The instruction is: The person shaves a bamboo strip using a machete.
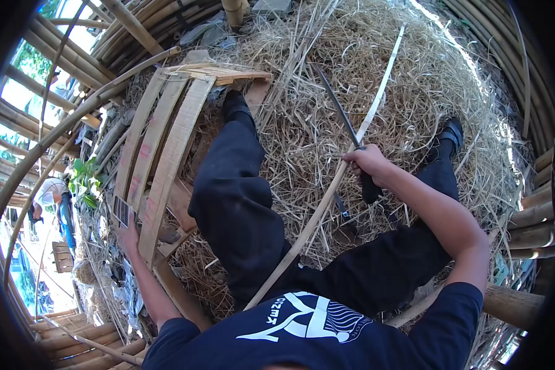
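My right hand (370,165) is closed round the dark handle of a long knife (336,102), whose blade points up and away over the shavings. A long pale bamboo strip (314,222) runs from my lap past that hand, crossing the knife just at the fingers; whether the fingers also pinch the strip is unclear. Out to the left, my left hand (127,235) holds a phone (123,211) with its fingers around the lower end, beside a wooden crate (172,148) made of slats.
Bamboo shavings (290,154) cover the ground around my legs. Bamboo poles (68,132) form the structure at left, and more poles (530,228) stand at right. Another person (58,200) is outside at the far left, near a leafy plant (86,184).
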`<state>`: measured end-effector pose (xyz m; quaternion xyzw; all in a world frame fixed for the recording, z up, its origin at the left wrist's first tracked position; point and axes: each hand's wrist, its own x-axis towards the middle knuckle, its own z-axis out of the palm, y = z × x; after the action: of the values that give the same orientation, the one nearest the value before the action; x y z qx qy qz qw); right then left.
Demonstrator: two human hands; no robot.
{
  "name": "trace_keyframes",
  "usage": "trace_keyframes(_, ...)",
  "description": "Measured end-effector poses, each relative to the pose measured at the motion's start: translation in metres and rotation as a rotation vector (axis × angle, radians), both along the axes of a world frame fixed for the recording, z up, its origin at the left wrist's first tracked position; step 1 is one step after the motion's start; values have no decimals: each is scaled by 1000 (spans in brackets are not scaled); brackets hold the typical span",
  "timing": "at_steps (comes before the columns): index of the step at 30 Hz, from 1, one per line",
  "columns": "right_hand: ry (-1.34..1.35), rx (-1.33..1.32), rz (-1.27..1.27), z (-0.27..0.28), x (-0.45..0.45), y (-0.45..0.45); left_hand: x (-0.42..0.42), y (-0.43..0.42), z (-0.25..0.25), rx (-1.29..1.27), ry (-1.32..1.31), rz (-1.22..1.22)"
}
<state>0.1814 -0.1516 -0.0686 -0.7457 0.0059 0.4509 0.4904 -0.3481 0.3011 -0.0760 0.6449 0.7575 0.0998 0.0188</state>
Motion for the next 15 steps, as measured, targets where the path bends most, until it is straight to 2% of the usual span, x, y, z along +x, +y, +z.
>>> trace_keyframes(3,-16,-8,9,-2,1,1,24,-19,22,-52,70,49)
trace_keyframes(5,-17,-23,5,3,0,0,26,-21,25,-56,-34,-92)
trace_keyframes(7,-13,-32,3,5,-2,1,28,-18,25,-11,33,4)
trace_keyframes(10,14,-30,-1,4,-3,0,28,-10,30,-97,-84,-103)
trace_keyframes(12,24,-22,-7,7,-2,0,33,-5,28,-122,76,-58)
trace_keyframes(13,24,-22,-9,7,-2,0,34,-4,26,-121,75,-60)
trace_keyframes(15,13,-11,1,5,-1,0,33,0,21,-28,-47,-152)
